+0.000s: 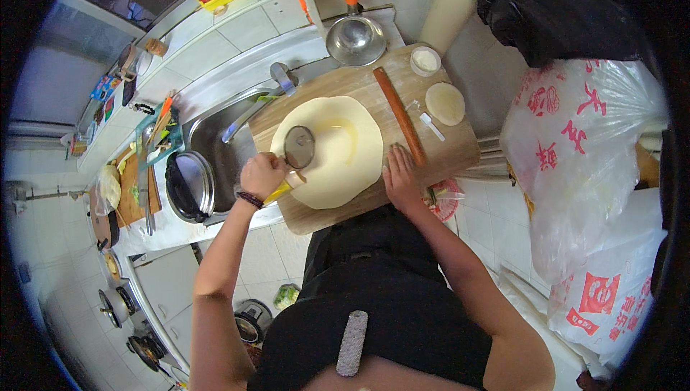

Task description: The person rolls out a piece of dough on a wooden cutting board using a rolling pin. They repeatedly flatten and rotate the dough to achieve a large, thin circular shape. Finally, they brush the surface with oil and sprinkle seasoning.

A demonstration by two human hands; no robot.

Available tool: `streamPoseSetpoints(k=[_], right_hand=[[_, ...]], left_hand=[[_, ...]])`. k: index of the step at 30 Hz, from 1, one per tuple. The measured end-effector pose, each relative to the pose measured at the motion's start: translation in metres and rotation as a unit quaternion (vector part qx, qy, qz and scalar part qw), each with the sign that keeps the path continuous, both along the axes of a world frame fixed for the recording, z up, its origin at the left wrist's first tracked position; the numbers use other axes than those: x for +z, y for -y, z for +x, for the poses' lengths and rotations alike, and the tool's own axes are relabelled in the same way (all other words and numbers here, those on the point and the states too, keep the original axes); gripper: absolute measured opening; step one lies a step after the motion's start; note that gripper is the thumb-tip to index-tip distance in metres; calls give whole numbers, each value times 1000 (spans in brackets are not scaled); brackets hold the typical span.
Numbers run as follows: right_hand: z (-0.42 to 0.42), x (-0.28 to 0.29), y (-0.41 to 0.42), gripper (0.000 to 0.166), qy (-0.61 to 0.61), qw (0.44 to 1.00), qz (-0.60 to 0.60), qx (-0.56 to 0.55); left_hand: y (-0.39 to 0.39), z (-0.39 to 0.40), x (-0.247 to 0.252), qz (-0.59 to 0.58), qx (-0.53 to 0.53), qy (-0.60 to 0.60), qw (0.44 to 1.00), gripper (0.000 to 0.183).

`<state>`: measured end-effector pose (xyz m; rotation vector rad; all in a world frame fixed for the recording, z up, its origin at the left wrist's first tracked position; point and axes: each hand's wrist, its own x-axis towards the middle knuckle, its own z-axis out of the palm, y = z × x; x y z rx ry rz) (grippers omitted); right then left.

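Note:
A large round sheet of rolled dough [345, 175] lies on a wooden board [302, 224], with a curved streak of yellow liquid [353, 140] on it. At the sheet's left edge, my left hand [264, 175] is closed around a small implement with a yellow part [277, 192]; its kind is unclear. A dark, translucent round piece [299, 147] adjoins those fingers above the dough. My right hand [401, 181] rests flat on the board, beside the dough and near the lower end of a wooden rolling pin [400, 116]. Nothing shows in its grasp.
Right of the pin are a small white spatula or scoop [432, 127], a smaller dough round [445, 103] and a bowl of white powder [425, 61]. A metal ladle or pan [356, 40] lies behind the board. A sink [215, 127] adjoins its left side.

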<state>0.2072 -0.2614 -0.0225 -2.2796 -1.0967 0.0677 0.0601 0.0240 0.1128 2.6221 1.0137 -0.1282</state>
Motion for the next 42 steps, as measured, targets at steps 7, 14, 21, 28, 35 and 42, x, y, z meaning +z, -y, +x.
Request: streamPoseSetpoints(k=[7, 14, 21, 28, 35, 42], right_hand=[[1, 8, -10, 50, -26, 999, -32, 16], [1, 1, -11, 50, -28, 999, -29, -6], [-3, -4, -19, 51, -50, 998, -28, -21], [-19, 14, -40, 49, -98, 992, -57, -55], [-29, 3, -46, 47, -124, 986, -41, -106], [-51, 21, -46, 51, -160, 972, -29, -169]], left_hand=[[25, 30, 13, -52, -9, 30, 998, 30], [8, 34, 18, -52, 0, 81, 995, 33], [-38, 1, 10, -398, 101, 277, 868, 40], [-26, -20, -2, -519, 171, 425, 721, 32], [-59, -4, 36, -514, 222, 468, 684, 41], [-229, 28, 110, -490, 211, 662, 526, 39]])
